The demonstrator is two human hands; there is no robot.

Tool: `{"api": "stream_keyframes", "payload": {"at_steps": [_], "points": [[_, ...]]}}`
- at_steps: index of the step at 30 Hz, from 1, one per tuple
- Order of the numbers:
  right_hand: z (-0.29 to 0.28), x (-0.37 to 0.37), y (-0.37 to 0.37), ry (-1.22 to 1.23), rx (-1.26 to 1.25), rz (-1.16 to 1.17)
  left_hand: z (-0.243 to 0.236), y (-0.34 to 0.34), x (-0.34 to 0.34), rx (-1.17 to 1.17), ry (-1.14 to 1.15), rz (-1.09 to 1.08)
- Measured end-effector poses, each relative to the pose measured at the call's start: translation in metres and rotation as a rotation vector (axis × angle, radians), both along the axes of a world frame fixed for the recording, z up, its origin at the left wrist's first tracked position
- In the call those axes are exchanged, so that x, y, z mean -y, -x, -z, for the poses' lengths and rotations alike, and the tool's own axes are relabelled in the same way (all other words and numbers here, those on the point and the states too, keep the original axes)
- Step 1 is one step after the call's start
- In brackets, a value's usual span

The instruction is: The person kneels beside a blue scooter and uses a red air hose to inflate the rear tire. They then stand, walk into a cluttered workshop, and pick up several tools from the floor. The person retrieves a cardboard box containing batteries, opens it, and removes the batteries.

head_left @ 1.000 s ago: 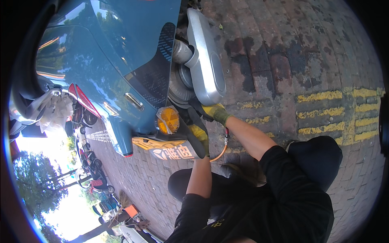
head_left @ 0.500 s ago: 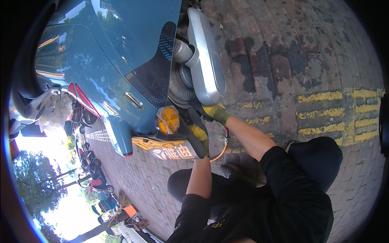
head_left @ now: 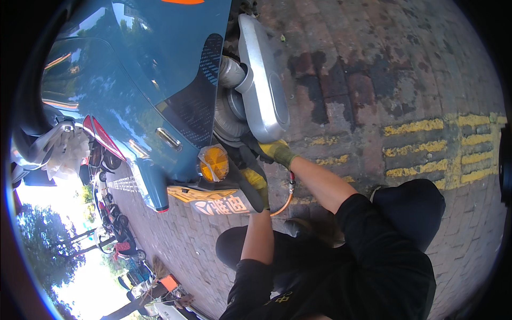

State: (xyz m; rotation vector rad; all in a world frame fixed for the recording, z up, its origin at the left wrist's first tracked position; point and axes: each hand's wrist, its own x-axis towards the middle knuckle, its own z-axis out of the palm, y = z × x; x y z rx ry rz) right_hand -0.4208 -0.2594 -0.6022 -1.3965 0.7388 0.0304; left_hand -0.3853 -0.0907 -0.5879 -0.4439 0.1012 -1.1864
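The rear wheel [head_left: 229,118] of a teal scooter [head_left: 133,80] sits low beside the bodywork, its grey hub showing between the side panel and a silver swingarm cover [head_left: 265,80]. The right hand [head_left: 276,151], in a yellow glove with dark fingers, reaches in at the near edge of the wheel, just below the end of the cover. Its fingers are bent inward and their tips hidden, so I cannot tell whether they grip anything. An orange hose [head_left: 288,202] with a metal coupling [head_left: 292,185] and a short red piece above it runs up to the underside of that glove. The left hand [head_left: 257,179], gloved alike, is partly hidden behind the dark end of a rear mudguard [head_left: 221,204] with orange trim; whether it is closed on something cannot be told. Above the mudguard is a round amber reflector [head_left: 213,163], and farther left on the body, a red tail light [head_left: 104,136]. The person crouches, knees in dark trousers [head_left: 408,213], on brick paving [head_left: 341,101] with dark stains and worn yellow stripes [head_left: 415,148]. Other parked scooters [head_left: 121,224] and a tree [head_left: 45,234] stand in the distance at left.
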Motion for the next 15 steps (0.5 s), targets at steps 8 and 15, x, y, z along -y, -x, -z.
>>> {"api": "stream_keyframes", "payload": {"at_steps": [8, 15], "points": [[-0.009, 0.003, 0.004, -0.072, -0.015, -0.05, -0.012, 0.004, 0.001, -0.02, -0.074, 0.052], [-0.001, 0.002, 0.002, 0.108, 0.008, -0.073, -0.002, -0.003, -0.003, -0.071, -0.046, 0.066]]}}
